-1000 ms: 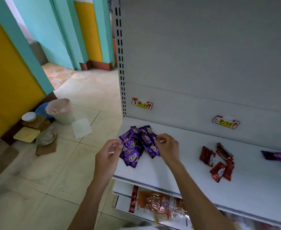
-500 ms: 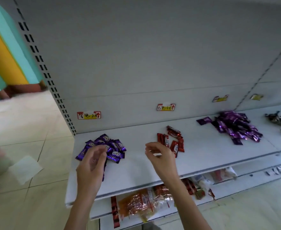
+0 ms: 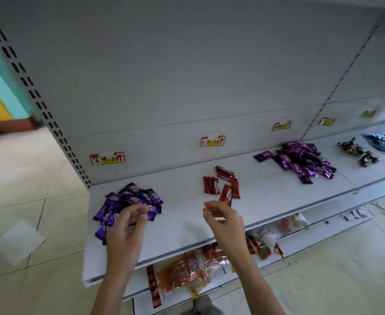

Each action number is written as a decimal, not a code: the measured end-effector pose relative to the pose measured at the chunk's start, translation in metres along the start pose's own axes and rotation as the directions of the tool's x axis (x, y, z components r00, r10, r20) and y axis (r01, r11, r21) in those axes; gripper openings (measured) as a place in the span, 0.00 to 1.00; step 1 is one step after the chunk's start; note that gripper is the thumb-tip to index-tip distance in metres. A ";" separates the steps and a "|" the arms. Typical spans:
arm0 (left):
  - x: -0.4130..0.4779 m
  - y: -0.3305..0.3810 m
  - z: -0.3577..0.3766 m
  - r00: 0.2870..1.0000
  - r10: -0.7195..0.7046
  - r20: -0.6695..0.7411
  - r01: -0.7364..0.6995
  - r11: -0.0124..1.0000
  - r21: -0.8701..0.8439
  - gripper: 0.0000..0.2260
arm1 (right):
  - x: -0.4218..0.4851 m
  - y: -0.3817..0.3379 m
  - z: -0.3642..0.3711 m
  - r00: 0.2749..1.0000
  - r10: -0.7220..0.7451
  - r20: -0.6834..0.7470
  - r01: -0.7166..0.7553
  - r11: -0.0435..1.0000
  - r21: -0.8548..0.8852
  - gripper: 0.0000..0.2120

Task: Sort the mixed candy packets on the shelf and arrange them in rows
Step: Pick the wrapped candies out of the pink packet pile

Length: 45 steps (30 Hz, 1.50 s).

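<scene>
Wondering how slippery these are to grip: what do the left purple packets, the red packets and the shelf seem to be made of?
Left purple packets: thin glossy plastic or foil film, judging by the glints and crinkled ends.
Red packets: the same sort of shiny film, with bright highlights.
Shelf: probably painted sheet metal, smooth matte pale grey, given its thin front edge.

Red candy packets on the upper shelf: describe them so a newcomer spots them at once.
Above the long white shelf, find the second price tag from the left. Just below it lies a loose cluster of red candy packets. Violet packets lie to its left, magenta-purple packets to its right; it alone is red.
</scene>
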State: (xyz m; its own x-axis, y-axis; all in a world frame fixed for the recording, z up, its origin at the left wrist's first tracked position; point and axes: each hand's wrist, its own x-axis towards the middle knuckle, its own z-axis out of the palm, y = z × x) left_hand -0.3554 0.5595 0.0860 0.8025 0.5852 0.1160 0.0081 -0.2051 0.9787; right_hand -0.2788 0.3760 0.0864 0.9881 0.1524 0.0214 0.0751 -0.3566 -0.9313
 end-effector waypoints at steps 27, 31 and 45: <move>0.026 -0.139 -0.086 1.000 -0.006 0.012 -0.003 0.773 0.635 0.18 | 0.028 0.042 0.173 0.825 -0.257 0.503 0.467 0.811 -0.352 0.24; 0.030 -0.136 -0.087 0.998 0.019 0.053 -0.046 0.798 0.601 0.17 | 0.026 0.043 0.185 0.894 -0.167 0.417 0.343 0.853 -0.393 0.23; 0.052 -0.131 -0.081 0.993 0.069 0.100 -0.109 0.872 0.478 0.05 | 0.048 0.042 0.166 0.931 -0.056 0.360 0.104 0.988 -0.116 0.06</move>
State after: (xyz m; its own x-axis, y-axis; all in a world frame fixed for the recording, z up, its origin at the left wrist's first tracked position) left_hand -0.3630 0.6801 -0.0228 0.8569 0.4881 0.1657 0.2048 -0.6175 0.7595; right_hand -0.2508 0.5212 -0.0123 0.8678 0.4934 -0.0585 0.1929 -0.4431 -0.8755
